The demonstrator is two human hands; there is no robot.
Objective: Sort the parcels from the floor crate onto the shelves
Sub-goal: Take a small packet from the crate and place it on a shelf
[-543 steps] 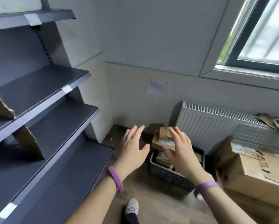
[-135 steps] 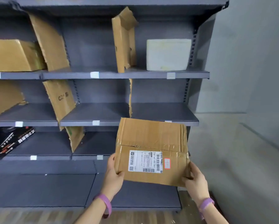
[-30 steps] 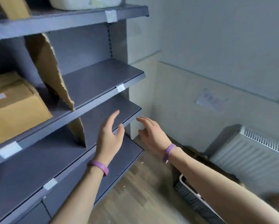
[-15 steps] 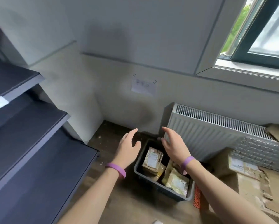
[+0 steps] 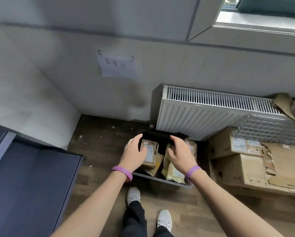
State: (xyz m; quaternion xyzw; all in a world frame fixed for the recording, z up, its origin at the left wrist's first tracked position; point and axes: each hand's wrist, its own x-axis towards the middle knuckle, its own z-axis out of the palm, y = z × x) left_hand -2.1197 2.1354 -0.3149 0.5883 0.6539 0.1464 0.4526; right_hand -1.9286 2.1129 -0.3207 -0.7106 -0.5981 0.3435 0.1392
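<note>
Both of our hands are down at the floor crate (image 5: 160,180), which stands on the wooden floor at the foot of the radiator (image 5: 203,113). The move ahead turns on the brown parcel (image 5: 151,153) that lies between them. It sits in the crate's left half, just beside our left hand (image 5: 133,155), whose thumb crosses in front of its white label while the fingers curve past its left side toward the crate's far edge. Our right hand (image 5: 181,155) hangs over the right half, above a yellowish parcel (image 5: 173,172) that leans at the near edge. So the left hand is the nearer one to the brown parcel, and the right would have to come across to its free side. Both hands are spread, thumbs apart from loosely curved fingers, and neither is closed round anything we can make out. Whether the left thumb already touches the cardboard we cannot tell. The brown parcel looks to stand on end and tilted, its long side running from the near edge up toward the far edge, so we judge that a grasp on its two long flanks suits it best. It is a compact, creased cardboard box with a printed label facing us. The shelf (image 5: 32,177) it is bound for lies well off to our left.
</note>
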